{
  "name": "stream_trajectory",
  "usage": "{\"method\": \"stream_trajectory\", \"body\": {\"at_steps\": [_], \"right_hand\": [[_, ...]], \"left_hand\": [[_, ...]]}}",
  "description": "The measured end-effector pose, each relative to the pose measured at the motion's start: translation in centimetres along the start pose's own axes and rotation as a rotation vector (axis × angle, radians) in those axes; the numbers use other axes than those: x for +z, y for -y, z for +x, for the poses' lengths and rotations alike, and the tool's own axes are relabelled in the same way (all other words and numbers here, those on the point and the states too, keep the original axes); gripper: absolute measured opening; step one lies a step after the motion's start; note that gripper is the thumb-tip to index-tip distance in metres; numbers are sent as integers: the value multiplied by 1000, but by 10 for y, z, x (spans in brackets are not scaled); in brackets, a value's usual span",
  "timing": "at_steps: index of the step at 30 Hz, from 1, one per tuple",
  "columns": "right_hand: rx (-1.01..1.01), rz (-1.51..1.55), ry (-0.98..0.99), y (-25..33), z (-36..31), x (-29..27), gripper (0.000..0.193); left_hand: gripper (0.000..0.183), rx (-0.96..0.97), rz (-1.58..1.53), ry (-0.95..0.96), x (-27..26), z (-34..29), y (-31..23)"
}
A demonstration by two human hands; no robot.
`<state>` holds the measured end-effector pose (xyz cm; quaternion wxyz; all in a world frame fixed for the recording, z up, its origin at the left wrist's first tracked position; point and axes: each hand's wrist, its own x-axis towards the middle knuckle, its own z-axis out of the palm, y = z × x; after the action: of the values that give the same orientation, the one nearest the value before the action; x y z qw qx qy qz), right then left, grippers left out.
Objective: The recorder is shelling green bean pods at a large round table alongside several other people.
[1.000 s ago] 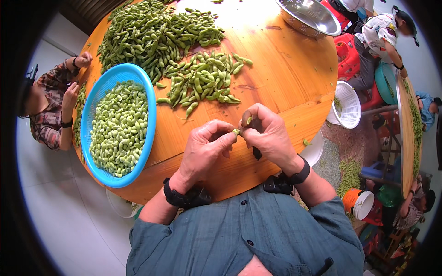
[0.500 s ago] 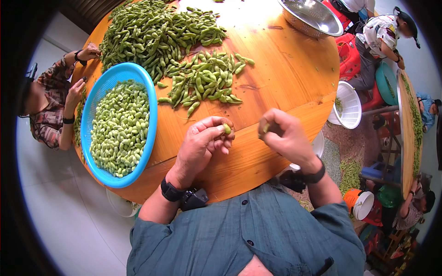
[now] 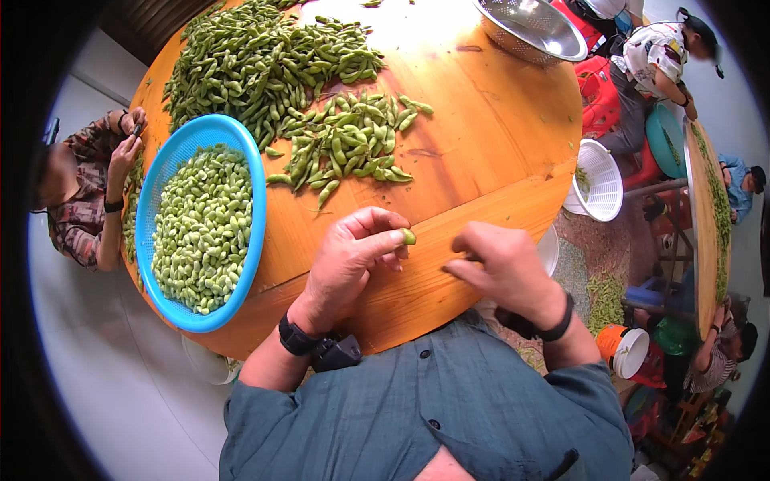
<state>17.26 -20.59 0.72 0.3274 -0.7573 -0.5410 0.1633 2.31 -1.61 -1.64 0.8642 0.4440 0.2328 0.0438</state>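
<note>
In the left hand [image 3: 357, 252], a green bean [image 3: 409, 236] is pinched between the thumb and the forefinger, just above the near part of the round wooden bench [image 3: 489, 120]. The right hand [image 3: 505, 268] is apart from it, with the fingers curled and blurred, so I cannot tell if something is inside. As I judge, a good part of the shelling is done: the blue basket [image 3: 258, 216], at the left side of the bench, carries a thick layer of shelled beans [image 3: 200, 232], pale green. But much is left, it seems, because a large heap of pods [image 3: 241, 72] lies behind this basket, and a smaller pile of pods [image 3: 345, 148] lies nearer, beyond the left hand. The rim of the basket stands between the left hand and the shelled beans, so it must be passed over from above. At the far right of the bench is a steel colander [image 3: 531, 22], and lower down, beside the bench, a white basket [image 3: 603, 180]. Green scraps [image 3: 603, 301] are on the floor near an orange and white bucket [image 3: 634, 353]. A co-worker [image 3: 84, 192] sits at the left, and other people are around a second bench [image 3: 704, 256].
</note>
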Motion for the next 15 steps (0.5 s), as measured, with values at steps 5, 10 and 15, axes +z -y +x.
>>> {"method": "stream_trajectory", "body": {"at_steps": [5,10,15], "right_hand": [[-128,75,-99,12,26,34,21],[-67,184,-98,17,33,41,16],[90,465,6,15,35,33,15]], "left_hand": [[14,119,172,-2,-5,-6,2],[15,169,234,-1,-3,-8,0],[14,301,363,31,-2,-6,2]]}}
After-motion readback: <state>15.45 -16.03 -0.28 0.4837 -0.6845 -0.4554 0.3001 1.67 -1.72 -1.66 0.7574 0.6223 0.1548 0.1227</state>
